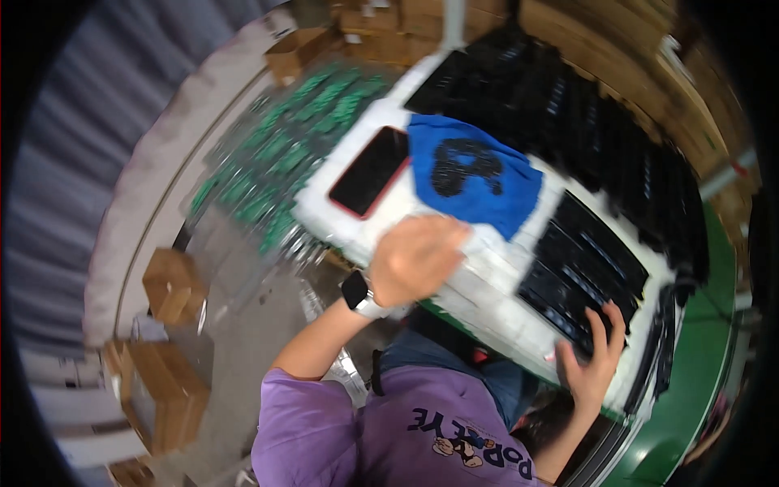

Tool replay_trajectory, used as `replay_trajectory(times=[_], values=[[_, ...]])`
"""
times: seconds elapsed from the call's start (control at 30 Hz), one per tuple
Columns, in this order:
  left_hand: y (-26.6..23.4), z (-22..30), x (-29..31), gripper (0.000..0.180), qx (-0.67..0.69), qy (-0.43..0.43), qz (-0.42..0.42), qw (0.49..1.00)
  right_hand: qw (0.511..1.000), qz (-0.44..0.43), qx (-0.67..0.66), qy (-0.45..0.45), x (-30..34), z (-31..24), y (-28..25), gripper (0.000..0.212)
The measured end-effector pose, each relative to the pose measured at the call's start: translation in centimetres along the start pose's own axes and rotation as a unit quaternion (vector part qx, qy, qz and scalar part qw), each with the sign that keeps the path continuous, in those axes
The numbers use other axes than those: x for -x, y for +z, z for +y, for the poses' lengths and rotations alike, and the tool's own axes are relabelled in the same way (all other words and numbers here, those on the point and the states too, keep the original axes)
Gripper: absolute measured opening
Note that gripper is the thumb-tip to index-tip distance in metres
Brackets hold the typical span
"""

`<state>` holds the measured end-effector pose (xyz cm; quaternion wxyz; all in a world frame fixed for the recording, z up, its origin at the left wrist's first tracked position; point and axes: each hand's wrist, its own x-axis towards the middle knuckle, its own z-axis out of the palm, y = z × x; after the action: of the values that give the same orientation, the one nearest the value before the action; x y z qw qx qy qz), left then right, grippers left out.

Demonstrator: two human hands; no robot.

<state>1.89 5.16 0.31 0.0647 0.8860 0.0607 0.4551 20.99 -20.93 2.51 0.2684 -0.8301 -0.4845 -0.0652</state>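
Note:
My left hand (418, 258), with a watch on its wrist, is over the white padded work surface (462, 288), just on the near side of a blue cloth (519, 183). Motion smears its fingers, so I cannot tell whether it grips anything. A heap of small black pieces (466, 166) lies on the cloth. My right hand (596, 357) has its thumb and fingers spread at the near edge of a group of flat black strips (580, 268) laid side by side. Its fingertips appear to touch the strips.
A phone with a red edge (371, 172) lies left of the cloth. Many black strips (560, 97) line the far side of the surface. Clear bags with green contents (284, 154) spread at left. Cardboard boxes (162, 394) stand on the floor; a green table (706, 325) is at right.

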Motion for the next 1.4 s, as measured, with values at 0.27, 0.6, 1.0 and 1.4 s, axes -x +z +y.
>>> replay_trajectory(times=[0.27,0.6,1.0,1.4], values=[[-12.8,-16.1,18.8,0.031,-0.374,-0.389,0.101,0.836,0.976,-0.014,-0.135,-0.169,-2.7,-8.3,4.0,0.034],[-18.5,-18.3,21.9,0.048,-0.407,-0.571,-0.271,0.659,0.965,-0.072,-0.121,-0.219,-4.9,-13.1,9.3,0.032],[-4.0,-26.6,9.9,0.027,-0.197,-0.328,-0.109,0.917,0.967,-0.070,-0.151,-0.192,-6.7,-15.9,13.8,0.026],[2.4,-31.4,6.5,0.040,-0.168,-0.358,-0.122,0.910,0.970,-0.074,-0.174,-0.156,-7.9,-15.3,14.5,0.020]])
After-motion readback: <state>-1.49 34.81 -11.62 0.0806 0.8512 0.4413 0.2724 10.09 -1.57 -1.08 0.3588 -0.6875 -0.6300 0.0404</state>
